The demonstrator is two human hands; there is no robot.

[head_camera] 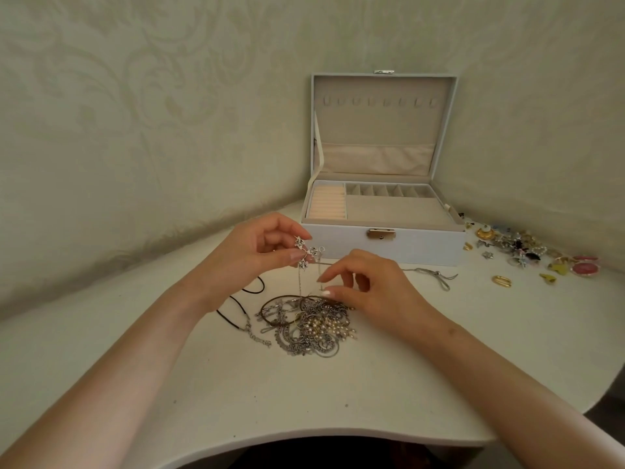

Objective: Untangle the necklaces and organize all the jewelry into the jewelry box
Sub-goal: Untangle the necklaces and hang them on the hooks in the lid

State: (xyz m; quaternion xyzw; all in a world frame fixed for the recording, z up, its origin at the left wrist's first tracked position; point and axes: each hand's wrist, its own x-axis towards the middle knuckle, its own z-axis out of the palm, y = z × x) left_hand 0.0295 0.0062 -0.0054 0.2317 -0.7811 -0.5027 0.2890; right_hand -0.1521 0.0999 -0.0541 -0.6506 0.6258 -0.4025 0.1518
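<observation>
Currently, the workspace is a white bench (338, 394) with a curved front edge, set against a wall (135, 113) papered in pale green with an embossed scroll pattern. The jewelry box (422, 247) stands at the rear of the bench, right of centre, with its lid (382, 130) raised upright against the wall. The lid lining carries a row of hooks (378, 102) above a fabric pocket (377, 159). The tray below is divided into ring rolls (328, 204) at the left, a row of small cells (389, 190) at the back and one wide flat compartment (395, 209). The tangled necklaces (304, 330) lie in a heap on the bench in front of the box, directly below both hands. The left grip (260, 252) is clamped on a silver pendant (306, 253), pinched between thumb and fingertips and held above the heap. A thin chain (299, 282) hangs from the pendant down into the heap. The right grip (368, 286) is curled, with thumb and forefinger pinching a second strand of that chain just above the heap. A black cord necklace (236, 306) trails left of the heap. A loose silver chain (436, 275) lies near the front right corner of the box. A scatter of small coloured jewelry (527, 248) occupies the right end of the bench, with a gold ring (501, 280) just in front of it.
</observation>
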